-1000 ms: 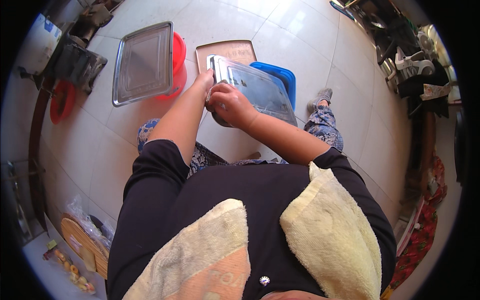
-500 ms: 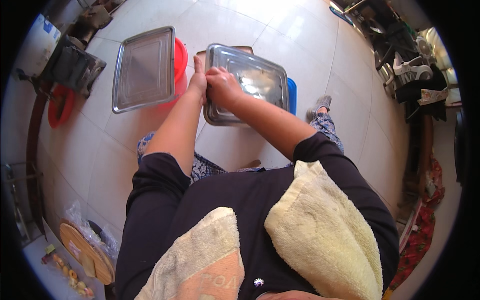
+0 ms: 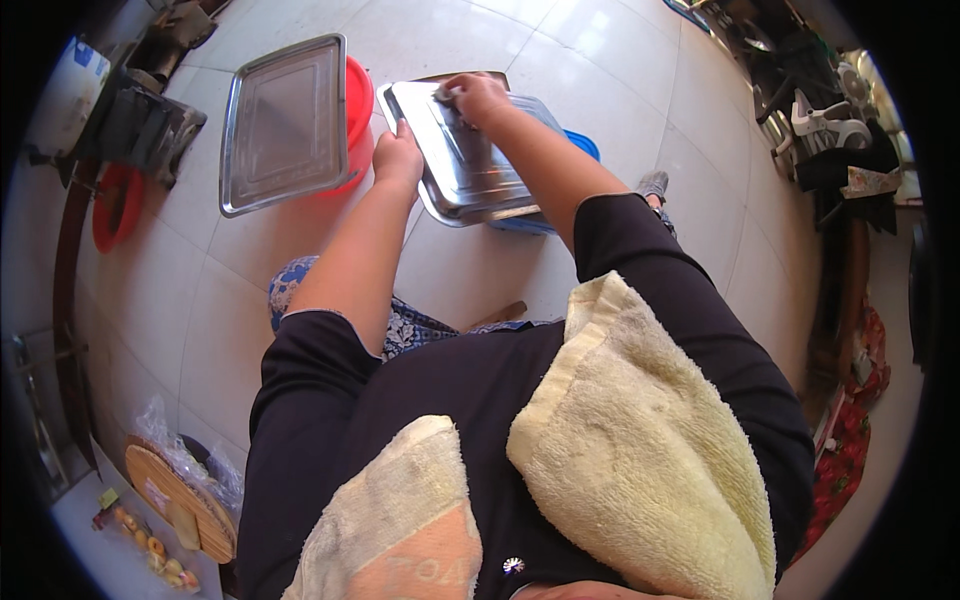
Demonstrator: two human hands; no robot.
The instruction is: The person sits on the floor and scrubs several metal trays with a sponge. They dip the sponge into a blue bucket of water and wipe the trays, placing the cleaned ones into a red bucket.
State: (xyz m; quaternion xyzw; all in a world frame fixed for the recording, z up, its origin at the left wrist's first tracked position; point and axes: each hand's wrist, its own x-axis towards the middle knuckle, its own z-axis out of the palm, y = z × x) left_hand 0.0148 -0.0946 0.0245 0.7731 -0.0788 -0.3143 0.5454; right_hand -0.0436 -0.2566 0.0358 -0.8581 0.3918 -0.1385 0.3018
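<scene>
A shiny rectangular metal tray [image 3: 480,178] is held tilted in front of me, above the floor. My left hand [image 3: 398,160] grips its left rim, thumb on the upper face. Near the tray's far left corner, my right hand [image 3: 476,98] is closed on a small greyish wad [image 3: 444,94], pressed to the metal; its exact kind is too small to tell. To the left, a second metal tray [image 3: 285,125] rests against a red plastic tub [image 3: 358,100]. Part of a blue plastic container [image 3: 583,144] shows beyond the held tray's right side.
Pale floor tiles [image 3: 600,60] surround the trays. On the left are a dark stove-like unit [image 3: 160,125] and a red ring-shaped thing [image 3: 118,208]. A round wooden board [image 3: 178,498] stands at lower left. Towels [image 3: 640,430] hang over my shoulders.
My right hand has left the tray's left edge and moved up and right onto its surface. The held tray has changed its tilt, showing a broad left rim. My left hand has shifted slightly lower.
</scene>
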